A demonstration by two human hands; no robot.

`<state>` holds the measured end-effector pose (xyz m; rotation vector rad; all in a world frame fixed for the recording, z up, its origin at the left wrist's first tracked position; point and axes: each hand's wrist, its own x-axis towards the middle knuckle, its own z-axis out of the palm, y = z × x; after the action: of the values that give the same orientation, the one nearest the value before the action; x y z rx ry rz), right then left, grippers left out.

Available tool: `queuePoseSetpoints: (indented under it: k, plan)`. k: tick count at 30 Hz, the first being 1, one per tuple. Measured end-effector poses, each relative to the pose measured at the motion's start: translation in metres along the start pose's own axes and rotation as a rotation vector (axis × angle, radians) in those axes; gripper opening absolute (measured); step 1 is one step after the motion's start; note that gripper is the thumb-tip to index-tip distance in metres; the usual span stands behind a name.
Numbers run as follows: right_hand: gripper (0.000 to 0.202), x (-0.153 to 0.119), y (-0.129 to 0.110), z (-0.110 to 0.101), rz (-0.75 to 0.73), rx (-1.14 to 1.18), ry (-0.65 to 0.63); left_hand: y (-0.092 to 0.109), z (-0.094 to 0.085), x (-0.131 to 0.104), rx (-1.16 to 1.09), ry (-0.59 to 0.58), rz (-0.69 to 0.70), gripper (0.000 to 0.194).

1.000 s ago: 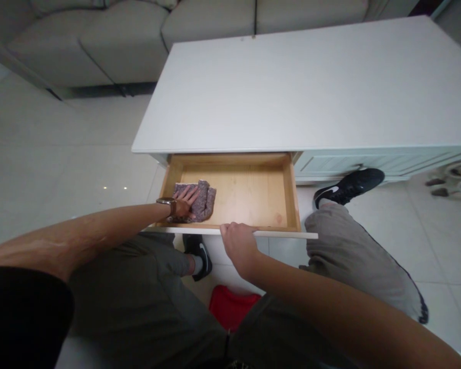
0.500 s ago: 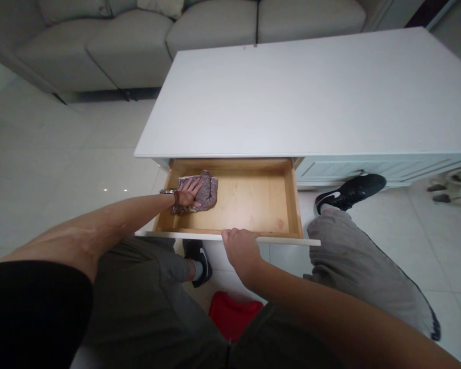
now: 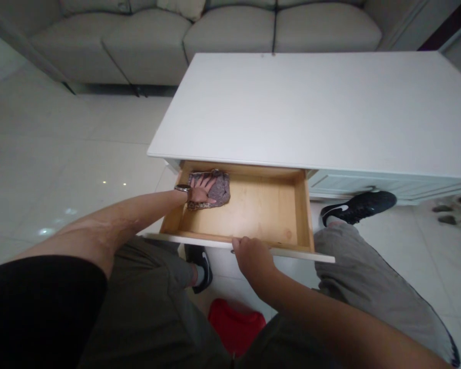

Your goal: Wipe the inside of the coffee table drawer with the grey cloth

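A wooden drawer [image 3: 261, 210] stands pulled out from the near side of a white coffee table [image 3: 299, 107]. My left hand [image 3: 203, 189] lies with spread fingers on a folded brown patterned cloth [image 3: 222, 188], at the drawer's left back part. A watch or bracelet circles the left wrist. My right hand [image 3: 251, 256] is wrapped over the middle of the drawer's white front edge [image 3: 303, 255].
A beige sofa [image 3: 146, 46] stands behind the table. Below the drawer, a red object [image 3: 234, 325] is between my legs. My black shoes [image 3: 361, 206] are on either side, and slippers [image 3: 451, 212] lie at the right.
The view has shifted, so the table appears further right and lower. The cloth and my left hand have moved toward the drawer's back. My right hand stays on the front edge.
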<state>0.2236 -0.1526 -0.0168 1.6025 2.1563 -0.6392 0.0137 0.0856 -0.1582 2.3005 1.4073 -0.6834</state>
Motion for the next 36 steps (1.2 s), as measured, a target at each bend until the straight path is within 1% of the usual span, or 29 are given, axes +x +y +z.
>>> queuePoseSetpoints:
  k: [3, 6, 8, 10, 12, 13, 15, 16, 17, 18, 19, 20, 22, 24, 26, 28, 30, 32, 33, 35, 36]
  plan:
    - [0.033, 0.0, -0.002, -0.001, 0.015, -0.018, -0.019, 0.016, 0.008, -0.008, -0.001, 0.01, 0.055, 0.127]
    - [0.033, 0.0, -0.003, -0.002, 0.03, -0.044, -0.033, 0.033, 0.016, -0.015, 0.036, 0.042, 0.147, 0.14]
    - [0.033, -0.001, -0.003, -0.002, 0.033, -0.055, -0.03, 0.042, 0.02, -0.019, 0.067, 0.071, 0.204, 0.143]
    - [0.034, -0.002, -0.002, -0.003, 0.033, -0.051, -0.027, 0.048, 0.019, -0.023, 0.111, 0.096, 0.242, 0.132]
    - [0.033, -0.002, -0.002, -0.003, 0.024, -0.046, -0.031, 0.048, 0.012, -0.026, 0.175, 0.117, 0.269, 0.11]
    - [0.033, -0.002, -0.001, -0.004, 0.017, -0.047, -0.037, 0.047, 0.005, -0.027, 0.208, 0.145, 0.278, 0.096]
    - [0.033, -0.001, -0.001, -0.004, 0.001, -0.053, -0.045, 0.04, -0.013, -0.029, 0.267, 0.257, 0.292, 0.069]
    - [0.033, -0.001, -0.001, -0.004, -0.007, -0.058, -0.046, 0.035, -0.023, -0.03, 0.294, 0.327, 0.297, 0.06]
    - [0.034, -0.001, -0.001, -0.004, -0.012, -0.065, -0.044, 0.03, -0.033, -0.031, 0.318, 0.383, 0.289, 0.055]
    - [0.035, -0.001, -0.001, -0.004, -0.018, -0.071, -0.042, 0.024, -0.041, -0.032, 0.34, 0.405, 0.258, 0.053]
    - [0.037, 0.0, -0.001, -0.004, -0.022, -0.078, -0.039, 0.019, -0.048, -0.033, 0.358, 0.389, 0.207, 0.05]
    - [0.039, -0.001, -0.001, -0.004, -0.024, -0.082, -0.039, 0.015, -0.053, -0.035, 0.373, 0.348, 0.146, 0.047]
    - [0.041, -0.001, -0.001, -0.004, -0.025, -0.079, -0.049, 0.009, -0.055, -0.042, 0.392, 0.252, 0.026, 0.041]
    - [0.042, -0.002, -0.001, -0.005, -0.032, -0.07, -0.054, 0.007, -0.049, -0.052, 0.397, 0.186, -0.054, 0.036]
    - [0.043, -0.002, -0.001, -0.006, -0.045, -0.058, -0.054, 0.008, -0.04, -0.068, 0.395, 0.119, -0.095, 0.031]
    - [0.044, -0.002, -0.001, -0.007, -0.052, -0.046, -0.049, 0.009, -0.034, -0.085, 0.391, 0.034, -0.105, 0.023]
    - [0.044, -0.002, -0.002, -0.007, -0.036, -0.034, -0.048, 0.007, -0.035, -0.101, 0.388, -0.046, -0.076, 0.015]
    - [0.044, -0.001, -0.003, -0.006, -0.009, -0.027, -0.047, 0.005, -0.045, -0.111, 0.384, -0.099, -0.037, 0.012]
    - [0.043, 0.0, -0.004, -0.005, 0.002, -0.023, -0.047, 0.004, -0.052, -0.113, 0.382, -0.114, -0.022, 0.015]
    - [0.042, 0.001, -0.005, -0.003, 0.009, -0.018, -0.034, 0.005, -0.068, -0.111, 0.38, -0.097, 0.016, 0.024]
    - [0.041, 0.001, -0.005, -0.002, 0.005, -0.017, -0.022, 0.006, -0.075, -0.107, 0.372, -0.055, 0.042, 0.027]
